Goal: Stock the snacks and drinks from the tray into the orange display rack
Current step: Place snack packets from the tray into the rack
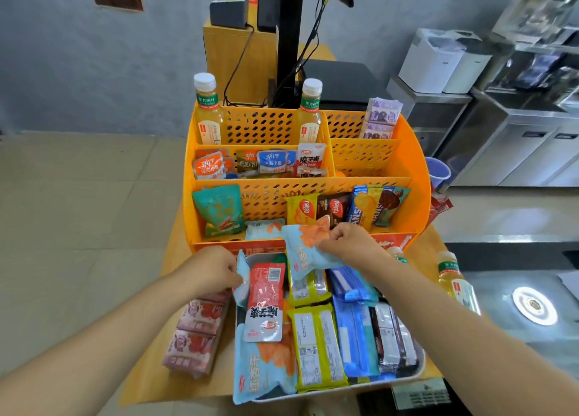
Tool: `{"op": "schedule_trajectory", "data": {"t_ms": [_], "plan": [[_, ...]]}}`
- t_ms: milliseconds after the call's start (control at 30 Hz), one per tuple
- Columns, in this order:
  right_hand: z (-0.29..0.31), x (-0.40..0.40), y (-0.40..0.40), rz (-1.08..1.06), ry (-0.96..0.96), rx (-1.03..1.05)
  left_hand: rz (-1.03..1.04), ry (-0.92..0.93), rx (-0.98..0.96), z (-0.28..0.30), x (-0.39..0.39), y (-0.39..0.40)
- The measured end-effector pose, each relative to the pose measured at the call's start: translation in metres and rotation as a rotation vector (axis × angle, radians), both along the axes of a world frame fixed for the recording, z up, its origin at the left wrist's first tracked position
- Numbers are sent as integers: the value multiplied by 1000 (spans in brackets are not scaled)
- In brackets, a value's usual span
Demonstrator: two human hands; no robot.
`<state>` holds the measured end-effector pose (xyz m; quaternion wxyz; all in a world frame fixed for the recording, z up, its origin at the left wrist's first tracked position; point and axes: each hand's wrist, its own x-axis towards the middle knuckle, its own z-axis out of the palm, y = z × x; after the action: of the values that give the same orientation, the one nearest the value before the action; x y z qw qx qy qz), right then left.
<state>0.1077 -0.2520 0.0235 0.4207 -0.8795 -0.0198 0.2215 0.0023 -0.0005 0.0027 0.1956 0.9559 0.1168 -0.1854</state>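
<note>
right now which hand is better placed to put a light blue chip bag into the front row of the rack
Right. The right hand holds a light blue bag lifted right at the orange rack's front row. The left hand pinches another bag low at the tray's edge.

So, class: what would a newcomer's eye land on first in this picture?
The orange display rack fills the centre, two bottles upright in its back row. Below it, the right hand pinches a light-blue snack bag over the crowded tray; the left hand holds another bag at the tray's left edge.
</note>
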Motion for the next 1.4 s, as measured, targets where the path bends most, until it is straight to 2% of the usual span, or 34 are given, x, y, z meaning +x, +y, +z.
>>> {"op": "schedule_trajectory", "data": {"t_ms": [67, 200, 300, 400, 567, 700, 800, 933, 1067, 1100, 1200, 1267, 1333, 1400], "plan": [[2, 8, -4, -17, 37, 50, 103, -5, -128, 10, 7, 6], [4, 16, -10, 6, 216, 309, 310, -137, -386, 53, 25, 20], [8, 15, -8, 0, 323, 496, 349, -178, -605, 68, 31, 19], [14, 11, -3, -50, 433, 665, 350, -138, -876, 66, 32, 8], [20, 11, -2, -221, 580, 899, 392, -183, -1051, 56, 32, -8], [19, 13, -2, -250, 650, 944, 411, -223, -1144, 55, 37, -16], [16, 8, 2, -205, 722, 987, 381, -243, -1146, 52, 41, -23], [14, 3, 11, -173, 755, 1018, 304, -259, -1008, 37, 46, -34], [11, 4, 19, -232, 678, 974, 411, -202, -1257, 32, 51, -47], [10, 4, 21, -235, 651, 966, 424, -203, -1241, 32, 53, -52], [6, 3, 26, -257, 574, 953, 404, -312, -936, 31, 58, -67], [4, 4, 26, -252, 523, 912, 384, -398, -802, 27, 62, -73], [6, 9, 21, -154, 367, 767, 373, -419, -758, 25, 65, -71], [7, 19, 12, -13, 130, 547, 293, -401, -689, 25, 66, -65]]}}
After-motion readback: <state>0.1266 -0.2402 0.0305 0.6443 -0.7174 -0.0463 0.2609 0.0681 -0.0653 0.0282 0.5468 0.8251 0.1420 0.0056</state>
